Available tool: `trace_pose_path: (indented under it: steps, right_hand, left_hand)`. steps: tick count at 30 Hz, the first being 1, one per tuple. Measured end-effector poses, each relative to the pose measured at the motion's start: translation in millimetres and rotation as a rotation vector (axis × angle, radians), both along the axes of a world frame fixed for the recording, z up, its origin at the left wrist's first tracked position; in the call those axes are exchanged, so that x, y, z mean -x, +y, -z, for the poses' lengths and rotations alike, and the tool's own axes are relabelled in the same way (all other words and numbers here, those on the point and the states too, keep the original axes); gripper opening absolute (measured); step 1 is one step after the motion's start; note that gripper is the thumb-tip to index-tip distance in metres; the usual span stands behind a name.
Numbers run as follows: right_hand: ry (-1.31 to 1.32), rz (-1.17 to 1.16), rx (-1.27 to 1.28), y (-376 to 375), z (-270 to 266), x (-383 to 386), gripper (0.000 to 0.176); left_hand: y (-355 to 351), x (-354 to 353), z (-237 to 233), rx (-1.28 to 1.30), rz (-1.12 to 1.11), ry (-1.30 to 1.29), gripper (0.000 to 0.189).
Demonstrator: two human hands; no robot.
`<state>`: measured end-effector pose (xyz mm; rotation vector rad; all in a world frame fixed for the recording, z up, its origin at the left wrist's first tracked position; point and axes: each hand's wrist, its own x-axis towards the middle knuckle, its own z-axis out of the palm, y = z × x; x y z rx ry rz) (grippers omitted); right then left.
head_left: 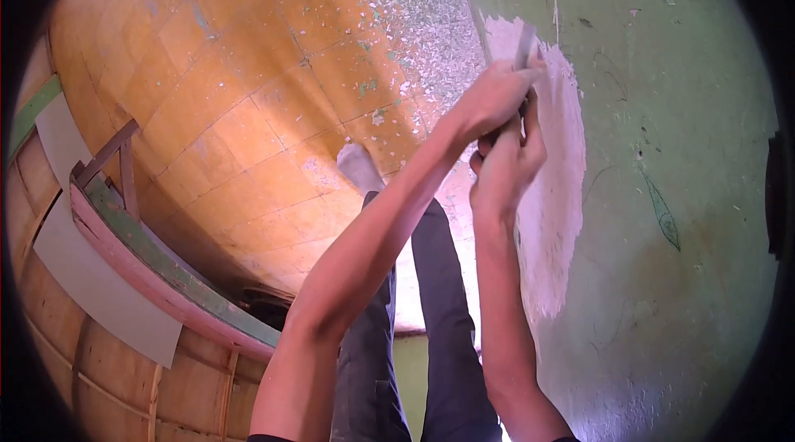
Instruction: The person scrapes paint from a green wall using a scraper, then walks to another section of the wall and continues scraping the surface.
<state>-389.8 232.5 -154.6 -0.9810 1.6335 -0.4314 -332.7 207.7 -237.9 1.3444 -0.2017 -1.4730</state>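
Observation:
Both hands are close together in front of the green wall (662, 136), beside a scraped pale patch (563, 194). My left hand (497, 98) is closed round a scraper (525, 43), whose blurred greyish blade points up toward the top of the patch. Just below it, my right hand (509, 160) has its fingers curled round what looks like the lower part of the same tool. Most of the handle is hidden by the fingers.
Paint flakes (431, 36) lie along the orange tiled floor (240, 103) by the wall. A wooden structure with a green and pink edge (166, 276) stands at the lower left. My socked foot (358, 167) is on the floor.

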Motion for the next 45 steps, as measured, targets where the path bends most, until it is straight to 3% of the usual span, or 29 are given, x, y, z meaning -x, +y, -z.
trace_pose_path:
  steps: [5, 8, 10, 12, 14, 19, 21, 25, 28, 32, 36, 40, 45]
  right_hand:
    - [-0.069, -0.032, 0.036, -5.6, 31.7, -6.4, 0.042]
    - [0.001, -0.030, 0.028, 2.2, 11.7, 1.4, 0.042]
    - [0.045, -0.080, -0.013, -5.2, -6.0, 8.5, 0.042]
    - [0.001, -0.085, 0.008, -6.1, 13.3, 5.4, 0.042]
    - [-0.028, -0.103, 0.061, -7.6, 32.3, -2.5, 0.043]
    - [-0.041, -0.050, -0.059, -7.1, 3.5, 11.8, 0.045]
    - [-0.034, -0.068, -0.017, -7.3, 20.3, 9.4, 0.045]
    - [-0.032, -0.027, -0.055, -2.4, 7.7, 5.3, 0.044]
    - [-0.015, -0.017, -0.074, -2.3, 6.0, 7.1, 0.044]
    - [-0.056, -0.017, -0.076, -8.4, 25.3, -0.7, 0.047]
    - [-0.016, -0.036, -0.046, 1.3, 14.0, 10.3, 0.047]
    - [-0.053, -0.043, -0.013, -2.2, 29.3, 7.4, 0.047]
    - [-0.036, 0.013, -0.031, 5.1, 16.3, 14.0, 0.044]
  left_hand:
    - [-8.3, -27.9, 5.0, -0.108, 0.199, 0.055, 0.054]
    - [1.0, -10.3, -7.4, -0.063, 0.010, 0.133, 0.042]
    - [0.0, -11.8, -6.9, -0.070, 0.042, 0.068, 0.042]
    - [-2.7, -14.6, 2.6, -0.048, 0.082, 0.147, 0.050]
    - [-10.4, -23.6, 10.1, -0.107, 0.161, 0.058, 0.049]
    - [-0.7, -14.4, -5.5, -0.066, 0.089, 0.089, 0.045]
    - [-4.5, -27.3, -3.5, -0.111, 0.201, 0.131, 0.055]
    - [0.7, -17.3, -2.3, -0.065, 0.136, 0.107, 0.063]
    - [1.4, -6.0, 3.4, -0.055, 0.102, 0.150, 0.062]
    - [-9.6, -35.6, -3.1, -0.181, 0.225, 0.134, 0.051]
    - [5.1, -9.9, -2.0, -0.010, 0.212, 0.109, 0.057]
    - [-5.0, -24.4, 9.1, -0.111, 0.181, 0.186, 0.060]
    - [7.2, -10.3, 3.7, -0.036, 0.156, 0.084, 0.059]
